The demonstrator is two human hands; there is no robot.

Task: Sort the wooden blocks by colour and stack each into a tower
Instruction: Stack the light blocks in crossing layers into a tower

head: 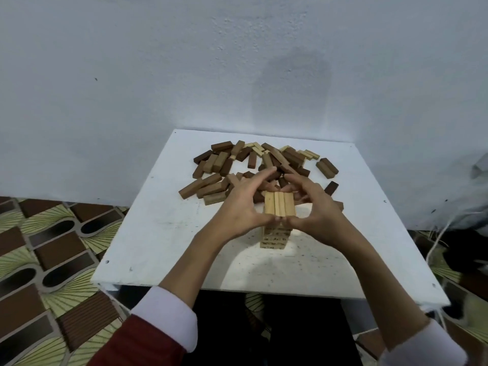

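Note:
A tower of light wooden blocks [280, 204] stands mid-table, its top layer three blocks laid side by side. My left hand [245, 204] cups the tower's left side, thumb at the near end of the top layer, fingers reaching over the far end. My right hand [314, 210] mirrors it on the right side, thumb meeting the left thumb at the near end. Behind the tower lies a loose pile of blocks [237, 167] in dark brown, mid brown and light wood. The tower's lower layers [273, 239] show below my thumbs.
The white table [158, 233] stands against a pale wall. Two dark blocks [327, 167] lie apart at the back right, another dark block [331, 187] lies right of my hand. Patterned floor tiles [52, 260] lie to the left. A cord [435, 241] hangs off the right edge.

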